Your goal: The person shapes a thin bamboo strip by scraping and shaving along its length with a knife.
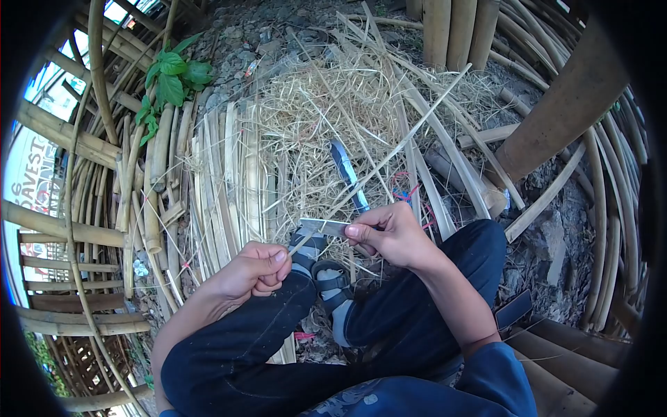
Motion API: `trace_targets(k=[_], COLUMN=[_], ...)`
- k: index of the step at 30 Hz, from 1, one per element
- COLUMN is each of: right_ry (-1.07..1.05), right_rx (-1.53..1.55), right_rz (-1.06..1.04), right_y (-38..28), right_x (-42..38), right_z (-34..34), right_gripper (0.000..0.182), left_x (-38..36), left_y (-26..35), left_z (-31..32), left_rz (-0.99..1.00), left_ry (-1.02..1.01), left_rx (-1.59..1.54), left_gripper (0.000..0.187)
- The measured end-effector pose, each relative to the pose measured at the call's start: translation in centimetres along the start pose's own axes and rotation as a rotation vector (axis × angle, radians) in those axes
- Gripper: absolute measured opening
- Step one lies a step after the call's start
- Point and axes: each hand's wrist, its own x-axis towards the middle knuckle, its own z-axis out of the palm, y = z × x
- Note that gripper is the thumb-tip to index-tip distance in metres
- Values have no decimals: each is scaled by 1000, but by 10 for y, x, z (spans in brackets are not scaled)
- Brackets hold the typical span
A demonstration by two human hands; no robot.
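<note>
My left hand [253,272], over my left knee, pinches the near end of a thin bamboo strip [432,110]. From there the strip slants away to the upper right over the shavings. My right hand [389,235] is closed around a knife, its handle mostly hidden by the fingers. The knife blade [323,226] points left and crosses the strip just beyond my left fingertips. Past the blade, a long dark-blue and silvery object [344,167] lies on the shavings.
A heap of pale shavings [319,104] covers the ground ahead. Split bamboo slats [233,174] lie in a row at the left, beside a bamboo fence [69,222]. A thick post [563,104] stands at the right. A dark flat object [514,309] lies by my right elbow.
</note>
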Motion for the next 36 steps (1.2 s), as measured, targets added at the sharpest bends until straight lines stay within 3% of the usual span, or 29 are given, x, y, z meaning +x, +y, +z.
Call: trace_targets(k=[3,5,7,9,15,17,30,33,36], right_ry=[99,376,360,396,-78,-180,22,208,240], right_rx=[149,218,218,301,228,276,166,335,309], right_rz=[-31,-71,-29,-15,174,131,57,20,31], right_y=[-7,-10,-11,-3,5,19,2,6,5], right_x=[-1,5,3,6,6,5,4,12,12], right_z=[-11,-55,-85,-72,10,26,1,-46,-61], right_gripper=[23,25,28,29,28,28,26,28,30], left_x=[-2,-8,-9,-5,1,2,-9,-17,-20], left_y=[-4,-13,-20,-19,-15,-17,-10,-18,-22], left_z=[-6,-12,-17,-16,-2,3,-1,-8,-12], left_rz=[13,-84,-79,-86,-35,27,23,-18,-57], left_ry=[-2,3,-7,-8,101,139,110,126,139], left_rx=[-6,18,27,42,175,347,282,238,239], left_gripper=[40,37,36,36,33,33,32,31,32])
